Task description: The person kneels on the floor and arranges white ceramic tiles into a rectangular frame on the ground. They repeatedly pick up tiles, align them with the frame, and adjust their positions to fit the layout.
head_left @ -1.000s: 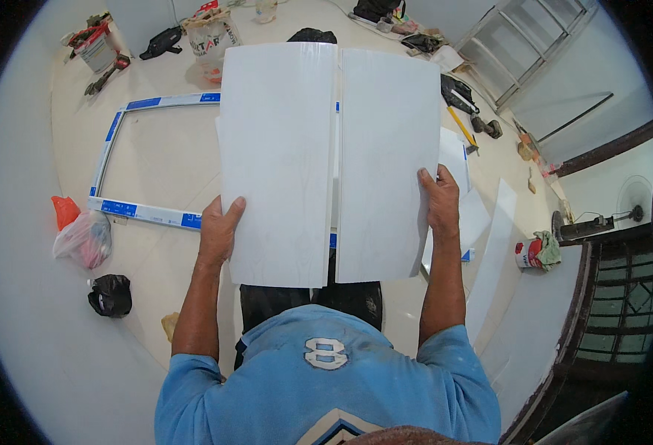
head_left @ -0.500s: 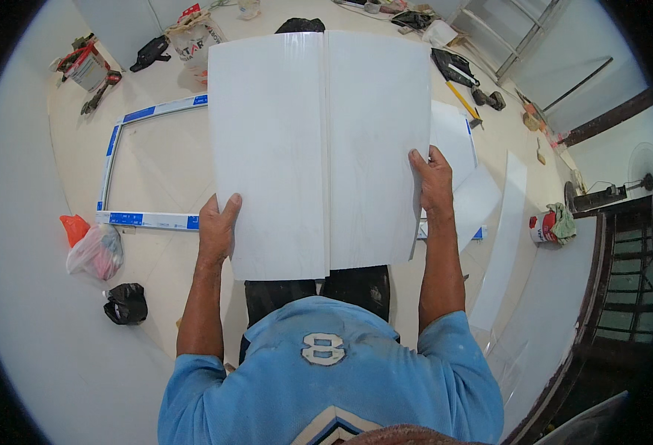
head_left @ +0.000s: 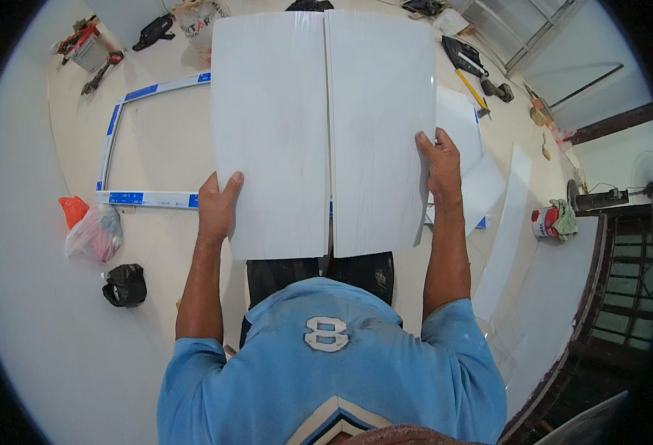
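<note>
The fingers of the left hand [head_left: 217,206] curl around the lower left edge of a white panel [head_left: 271,133], thumb lying on its face. The fingers of the right hand [head_left: 439,165] clamp the right edge of a second white panel [head_left: 378,126] in the same way, thumb on the front and the rest hidden behind. The two panels are held up side by side in front of the person, long edges meeting along a thin seam down the middle, their lower ends just above the person's dark trousers.

Beyond the panels, on the pale floor, lies a white frame with blue tape [head_left: 130,198], partly hidden behind the left panel. To the left of the left forearm sit a clear plastic bag [head_left: 95,233] with an orange bag beside it, and a black bag [head_left: 125,285] nearer the person. To the right, more white sheets [head_left: 482,182] lie flat, a long white strip [head_left: 508,230] runs alongside them, and a red-and-white can [head_left: 544,224] with a rag stands near the wall. Tools and bags are scattered at the far end of the floor.
</note>
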Demonstrator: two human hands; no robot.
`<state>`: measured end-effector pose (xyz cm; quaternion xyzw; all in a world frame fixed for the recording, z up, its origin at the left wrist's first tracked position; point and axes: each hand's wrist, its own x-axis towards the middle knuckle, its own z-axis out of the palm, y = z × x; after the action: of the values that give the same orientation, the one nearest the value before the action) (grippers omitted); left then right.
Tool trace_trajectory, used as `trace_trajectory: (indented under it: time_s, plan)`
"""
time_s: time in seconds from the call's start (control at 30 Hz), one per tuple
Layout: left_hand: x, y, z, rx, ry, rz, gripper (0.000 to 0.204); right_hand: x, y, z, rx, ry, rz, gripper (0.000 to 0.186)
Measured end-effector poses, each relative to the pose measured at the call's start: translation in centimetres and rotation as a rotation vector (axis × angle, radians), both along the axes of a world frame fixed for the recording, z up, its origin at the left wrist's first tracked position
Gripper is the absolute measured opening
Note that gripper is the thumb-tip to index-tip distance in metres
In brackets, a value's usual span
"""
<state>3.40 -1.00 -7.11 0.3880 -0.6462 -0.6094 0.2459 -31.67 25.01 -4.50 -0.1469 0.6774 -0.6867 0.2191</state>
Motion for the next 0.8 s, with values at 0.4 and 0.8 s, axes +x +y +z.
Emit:
trace_trajectory:
  time_s: [0.4,0.8]
  plan:
    - [-0.6,0.5,1.4,0.017,-0.059,-0.005,0.041,-0.1,0.3,-0.7,0.081,0.033,-0.052,0.036]
    - [-1.6,0.5,0.8,-0.035,-0.103,-0.001,0.055,-1.4,0.8,-3.1,0.209,0.121,-0.056,0.056]
